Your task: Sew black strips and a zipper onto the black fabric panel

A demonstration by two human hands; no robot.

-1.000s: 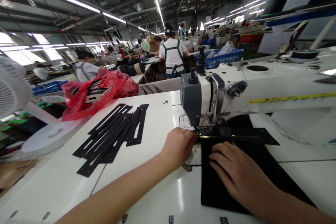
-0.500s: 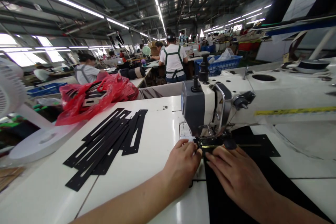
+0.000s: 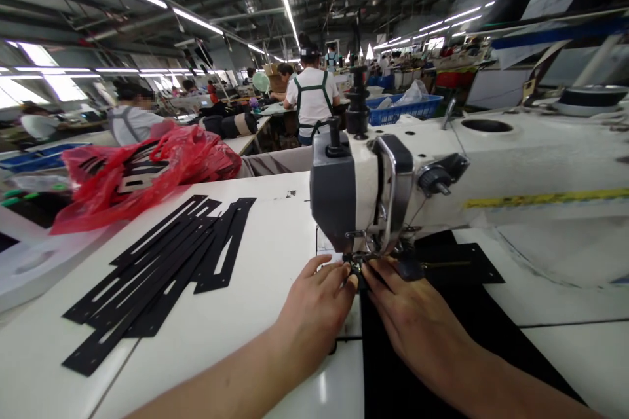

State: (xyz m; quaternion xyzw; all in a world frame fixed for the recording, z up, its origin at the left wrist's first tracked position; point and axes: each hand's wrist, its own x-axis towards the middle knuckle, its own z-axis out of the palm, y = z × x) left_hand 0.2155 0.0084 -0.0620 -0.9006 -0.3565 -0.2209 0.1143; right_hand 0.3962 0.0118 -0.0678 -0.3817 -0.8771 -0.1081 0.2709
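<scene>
My left hand [image 3: 318, 298] is just left of the presser foot, fingers curled and pinching the end of the black work. Across from it, my right hand [image 3: 417, 314] presses its closely held fingers down on the black fabric [image 3: 381, 366], tips right by the needle area. The thumb of that hand is hidden. Black fabric hangs toward me under my right forearm. A black slotted panel [image 3: 484, 263] with a gold zipper line [image 3: 447, 264] runs out to the right under the sewing machine [image 3: 363, 177]. My fingers and the machine head cover the stitching point.
Several black slotted strips [image 3: 147, 275] lie overlapped on the white table [image 3: 275, 222] at left. Behind them sits a red plastic bag [image 3: 196, 157] with cut pieces inside. A white fan base [image 3: 44, 262] stands at far left. Co-workers and a blue basket [image 3: 407, 108] are beyond.
My right hand's fingers have moved left, nearer to my left hand and the needle, covering the gold zipper teeth seen between the hands before. The view has turned slightly right.
</scene>
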